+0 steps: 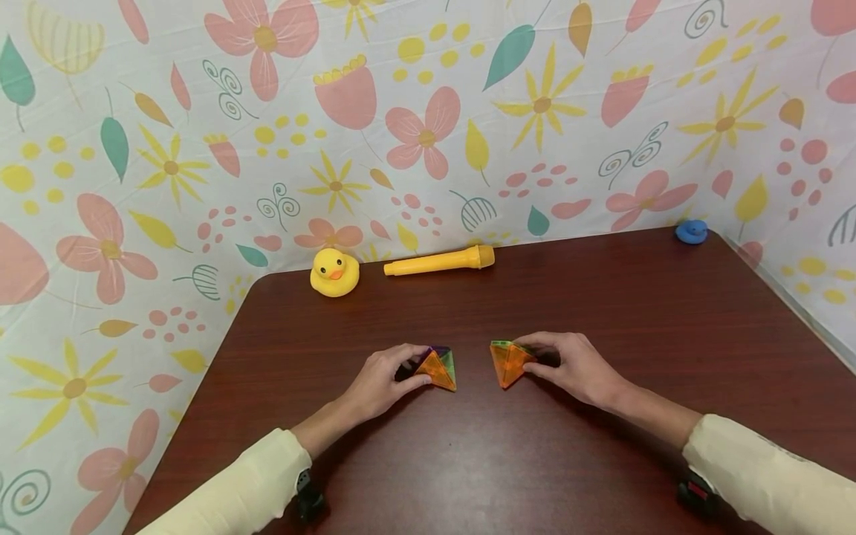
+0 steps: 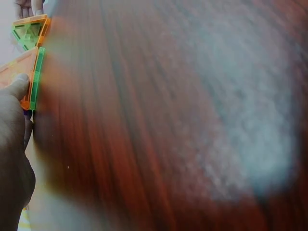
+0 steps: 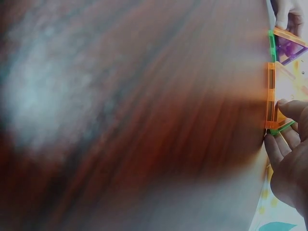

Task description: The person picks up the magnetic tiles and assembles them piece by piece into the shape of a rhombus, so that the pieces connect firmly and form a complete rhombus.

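My left hand (image 1: 383,380) pinches a small pyramid of translucent magnetic tiles (image 1: 439,370), with orange, green and purple triangles, between thumb and fingers. Opposite it, my right hand (image 1: 580,370) grips a second magnetic-tile pyramid (image 1: 510,364) in orange and green. A short gap separates the two pyramids in the head view, both low over the brown table. In the left wrist view the thumb presses the orange face of the left pyramid (image 2: 35,82). The right wrist view has the thumb on the orange side of the right pyramid (image 3: 271,94), with fingers beneath its green edge.
A yellow rubber duck (image 1: 334,273) and a yellow toy microphone (image 1: 441,261) lie along the back edge of the brown table (image 1: 455,461). At the far right corner sits a blue duck (image 1: 692,232). Behind the table hangs a flower-patterned cloth (image 1: 428,67).
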Motion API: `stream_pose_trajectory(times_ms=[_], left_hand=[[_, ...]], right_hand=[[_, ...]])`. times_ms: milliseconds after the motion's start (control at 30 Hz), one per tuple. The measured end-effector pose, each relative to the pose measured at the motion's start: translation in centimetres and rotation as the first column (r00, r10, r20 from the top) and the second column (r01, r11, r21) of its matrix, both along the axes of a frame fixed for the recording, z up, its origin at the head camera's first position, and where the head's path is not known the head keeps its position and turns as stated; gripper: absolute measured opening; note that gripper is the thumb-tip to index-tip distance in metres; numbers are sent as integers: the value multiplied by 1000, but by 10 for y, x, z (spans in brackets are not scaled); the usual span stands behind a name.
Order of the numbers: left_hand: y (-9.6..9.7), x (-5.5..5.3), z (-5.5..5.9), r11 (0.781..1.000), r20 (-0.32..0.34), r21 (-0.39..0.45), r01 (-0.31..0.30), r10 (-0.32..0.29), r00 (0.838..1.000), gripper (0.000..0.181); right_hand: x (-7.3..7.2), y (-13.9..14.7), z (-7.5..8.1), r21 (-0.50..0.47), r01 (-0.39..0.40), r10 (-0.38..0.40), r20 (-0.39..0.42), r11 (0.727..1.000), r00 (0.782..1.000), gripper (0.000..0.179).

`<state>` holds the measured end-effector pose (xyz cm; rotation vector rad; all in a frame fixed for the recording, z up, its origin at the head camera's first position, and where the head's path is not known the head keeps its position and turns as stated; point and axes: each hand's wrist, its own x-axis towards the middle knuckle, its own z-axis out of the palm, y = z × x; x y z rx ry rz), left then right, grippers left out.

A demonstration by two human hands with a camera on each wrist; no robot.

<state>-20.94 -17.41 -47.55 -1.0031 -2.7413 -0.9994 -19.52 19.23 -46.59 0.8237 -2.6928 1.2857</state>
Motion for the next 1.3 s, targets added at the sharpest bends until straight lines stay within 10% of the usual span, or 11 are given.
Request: stream_pose_trajectory(times_ms=[1300], left_hand=[[29,1,0,1000,-38,-16,26,-27,999,46]], right_hand=[[3,-19,-3,-16,-9,8,-21,1000,1000,41]])
